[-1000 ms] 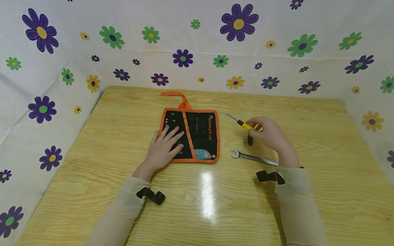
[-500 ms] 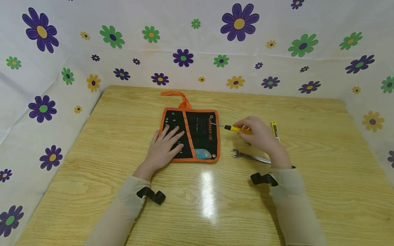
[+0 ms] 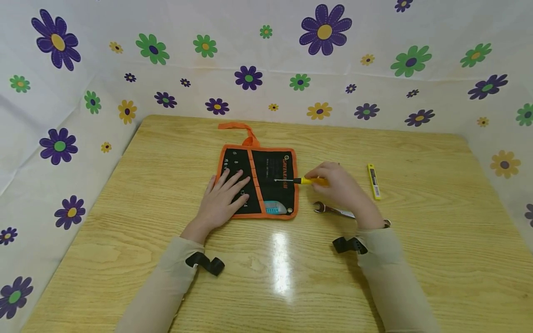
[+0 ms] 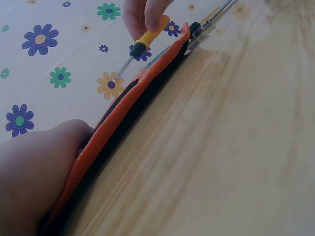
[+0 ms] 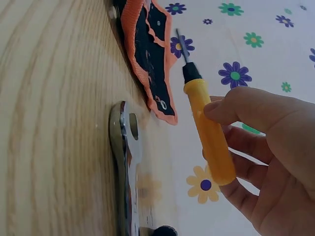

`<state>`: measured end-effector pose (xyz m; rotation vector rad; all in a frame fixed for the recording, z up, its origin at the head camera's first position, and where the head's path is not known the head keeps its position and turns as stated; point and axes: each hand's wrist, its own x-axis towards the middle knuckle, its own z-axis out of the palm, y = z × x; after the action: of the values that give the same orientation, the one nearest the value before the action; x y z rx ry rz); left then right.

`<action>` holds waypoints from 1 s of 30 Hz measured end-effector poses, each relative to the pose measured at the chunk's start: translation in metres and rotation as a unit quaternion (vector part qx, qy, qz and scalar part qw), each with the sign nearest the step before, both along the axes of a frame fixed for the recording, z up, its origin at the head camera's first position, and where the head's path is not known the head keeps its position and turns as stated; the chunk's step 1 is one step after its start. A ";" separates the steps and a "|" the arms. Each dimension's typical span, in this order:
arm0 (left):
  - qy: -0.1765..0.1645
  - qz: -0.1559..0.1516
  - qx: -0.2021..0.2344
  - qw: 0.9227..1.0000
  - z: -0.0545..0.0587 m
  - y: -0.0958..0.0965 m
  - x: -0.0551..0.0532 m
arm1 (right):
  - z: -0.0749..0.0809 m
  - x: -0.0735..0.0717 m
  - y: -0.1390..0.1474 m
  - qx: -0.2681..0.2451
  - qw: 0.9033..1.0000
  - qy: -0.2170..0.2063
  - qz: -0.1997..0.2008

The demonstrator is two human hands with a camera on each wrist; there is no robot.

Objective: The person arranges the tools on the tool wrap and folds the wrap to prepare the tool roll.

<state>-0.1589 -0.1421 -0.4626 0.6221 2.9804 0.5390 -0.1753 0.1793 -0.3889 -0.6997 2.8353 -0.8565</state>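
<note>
A black tool pouch with orange edging (image 3: 272, 166) lies flat on the table. My left hand (image 3: 222, 196) rests on its left part with fingers spread. Between thumb and fingers, my right hand (image 3: 341, 187) holds a screwdriver (image 5: 209, 130) by its yellow handle. The screwdriver's shaft points left over the pouch's right part, and the left wrist view shows its tip raised above the fabric. A teal utility knife (image 3: 275, 207) sits in the pouch's lower pocket. Partly under my right wrist lies a silver wrench (image 3: 333, 210).
A narrow yellow packet (image 3: 374, 181) lies to the right of my right hand. The pouch's orange strap (image 3: 235, 126) stretches toward the back. Near the wrench, a black rounded end (image 5: 165, 231) shows at the right wrist view's bottom edge. Flowered cloth (image 3: 266, 55) hangs behind the table.
My right hand has moved left with the screwdriver, bringing its shaft over the pouch. The yellow packet has come into sight behind it. My left hand has stayed in place.
</note>
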 end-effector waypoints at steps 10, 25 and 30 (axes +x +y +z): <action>0.001 0.000 0.000 1.000 0.001 0.000 0.000 | -0.003 0.002 -0.010 0.002 0.999 0.017 0.030; 0.004 -0.001 0.002 1.000 -0.001 0.000 -0.001 | -0.011 0.004 -0.023 0.014 0.996 0.040 0.073; 0.001 0.000 0.001 1.000 -0.001 0.000 -0.001 | -0.014 0.004 -0.026 0.012 0.996 0.030 0.087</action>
<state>-0.1595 -0.1421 -0.4639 0.6250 2.9825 0.5422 -0.1709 0.1531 -0.4024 -0.9676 2.7784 -0.7844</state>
